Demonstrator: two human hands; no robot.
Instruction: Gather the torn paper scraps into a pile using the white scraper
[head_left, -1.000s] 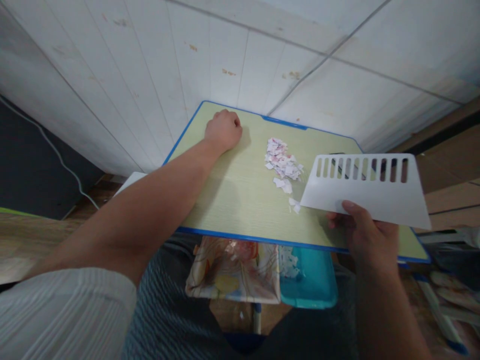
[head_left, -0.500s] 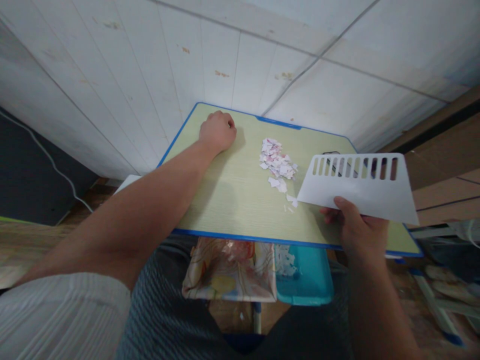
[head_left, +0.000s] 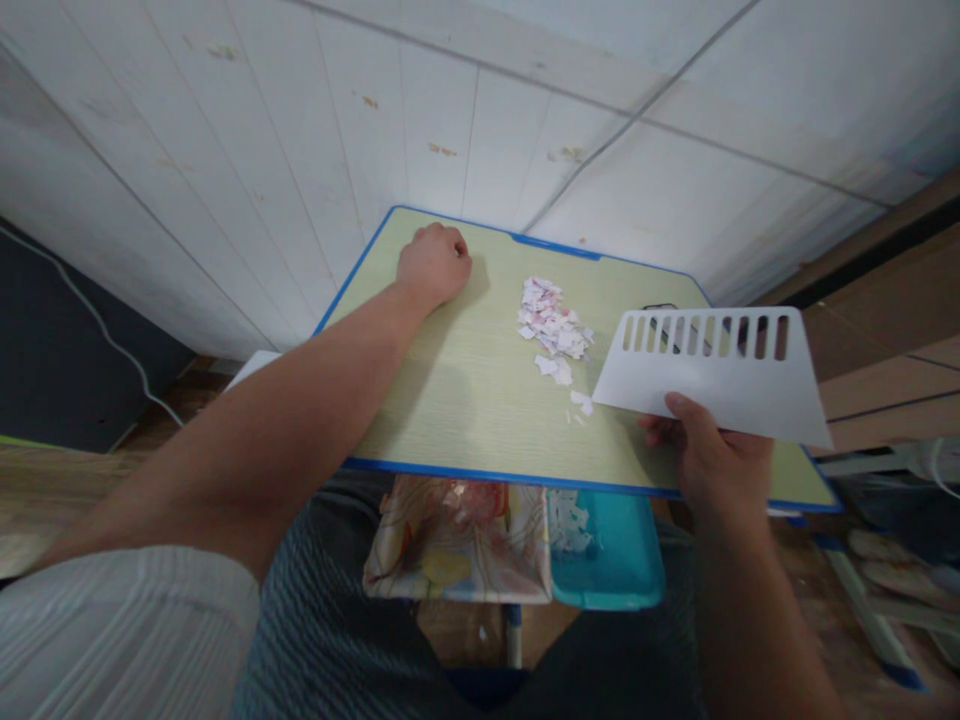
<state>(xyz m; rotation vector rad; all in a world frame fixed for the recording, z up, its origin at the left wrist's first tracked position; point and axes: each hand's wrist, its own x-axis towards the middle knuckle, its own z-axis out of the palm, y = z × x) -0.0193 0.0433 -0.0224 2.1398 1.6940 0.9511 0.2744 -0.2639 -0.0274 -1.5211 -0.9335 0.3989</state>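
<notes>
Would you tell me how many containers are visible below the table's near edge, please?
2: a patterned box at left and a turquoise tray at right, both partly hidden by the tabletop; others may be hidden.

The head camera looks forward and down, close over the table (head_left: 465, 420).

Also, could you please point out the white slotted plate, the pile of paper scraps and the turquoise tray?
White slotted plate (head_left: 731, 380): head view, solid part below the slots.
Pile of paper scraps (head_left: 553, 320): head view, middle of the heap.
Turquoise tray (head_left: 628, 560): head view, bare part inside.
</notes>
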